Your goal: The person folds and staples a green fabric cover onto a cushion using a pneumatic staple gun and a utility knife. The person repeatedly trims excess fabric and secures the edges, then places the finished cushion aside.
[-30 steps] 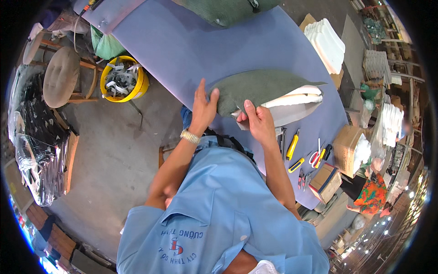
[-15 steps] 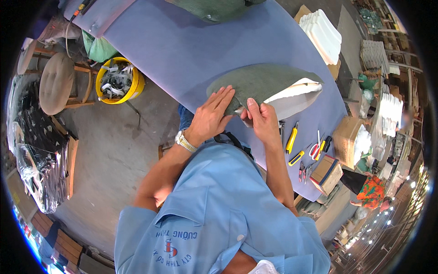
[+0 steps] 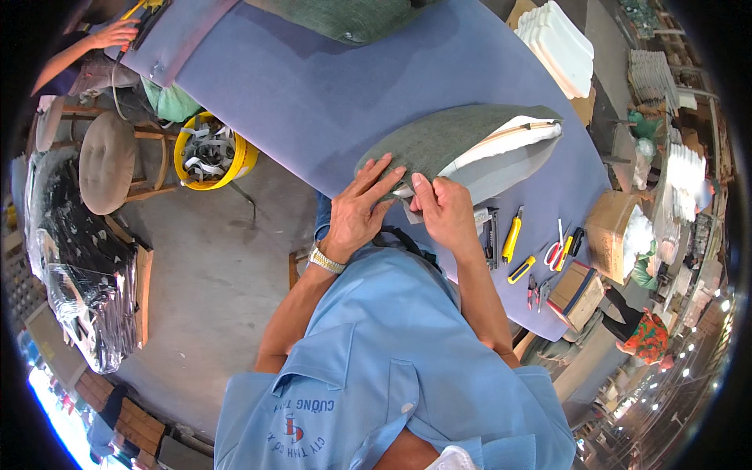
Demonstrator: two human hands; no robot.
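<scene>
Green cover lies on the blue table, over a white pad that shows at its 3 o'clock end. Left hand rests flat on the cover's near corner, fingers spread. Right hand sits just beside it at 3 o'clock, fingertips pinching the fabric edge. Yellow knives and scissors lie near the right wrist, at its 3 o'clock. Judged risks: the pinched edge may slip if the left hand eases, puckering the cover; the right forearm, swinging outward, may knock the knives off the table edge
</scene>
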